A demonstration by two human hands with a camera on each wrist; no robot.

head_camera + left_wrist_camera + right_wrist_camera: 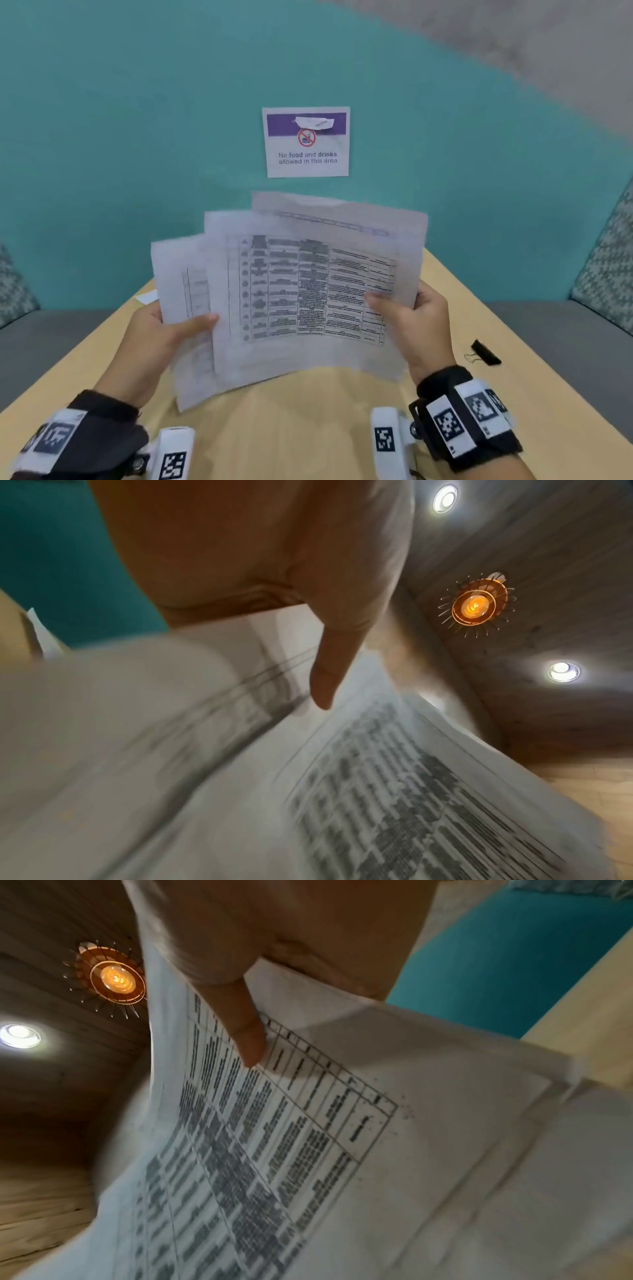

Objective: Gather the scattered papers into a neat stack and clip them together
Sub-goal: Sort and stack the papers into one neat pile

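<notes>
Holding fanned papers between them, left hand and right hand each grip one side.

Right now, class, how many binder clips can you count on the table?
1. The black binder clip lies on the table, near its right edge, beyond the right hand. The held papers may hide others.

papers motion-blurred, print unreadable; fingers behind sheets hidden; binder clip small, detail unclear
</notes>
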